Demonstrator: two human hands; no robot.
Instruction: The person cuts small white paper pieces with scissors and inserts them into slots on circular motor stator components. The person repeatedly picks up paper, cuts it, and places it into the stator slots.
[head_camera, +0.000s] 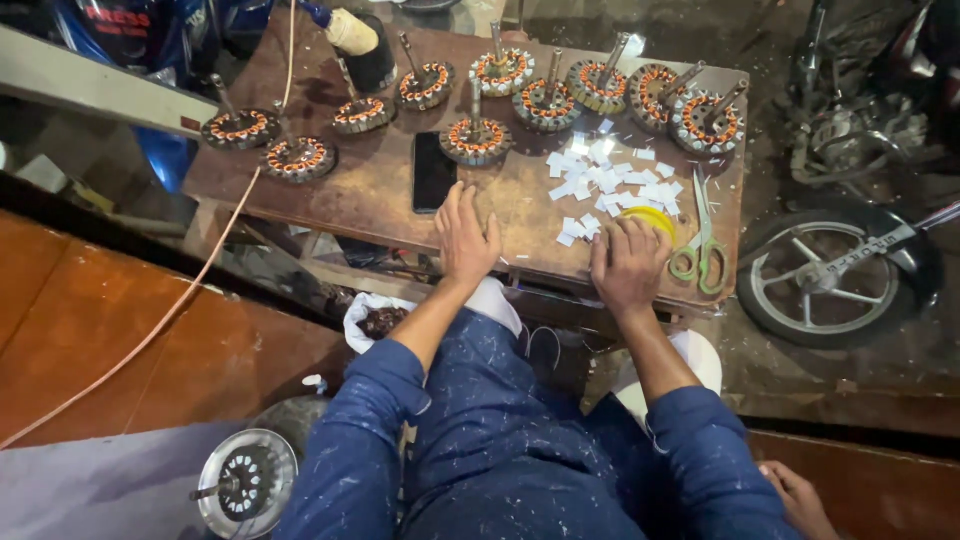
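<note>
scissors, paper slips, phone (face down)

Single head cam, high above the near edge of the surface, looking steeply down and forward, mid-range.

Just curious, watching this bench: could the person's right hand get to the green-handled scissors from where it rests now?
Probably yes. The right hand rests on the wooden table over a yellow tape roll, and the green-handled scissors lie just beside it, with nothing between them.

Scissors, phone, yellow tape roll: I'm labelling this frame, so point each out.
scissors (703, 240), head view, on the pivot.
phone (433, 171), head view, mid-screen.
yellow tape roll (652, 216), head view, visible upper rim.
</note>
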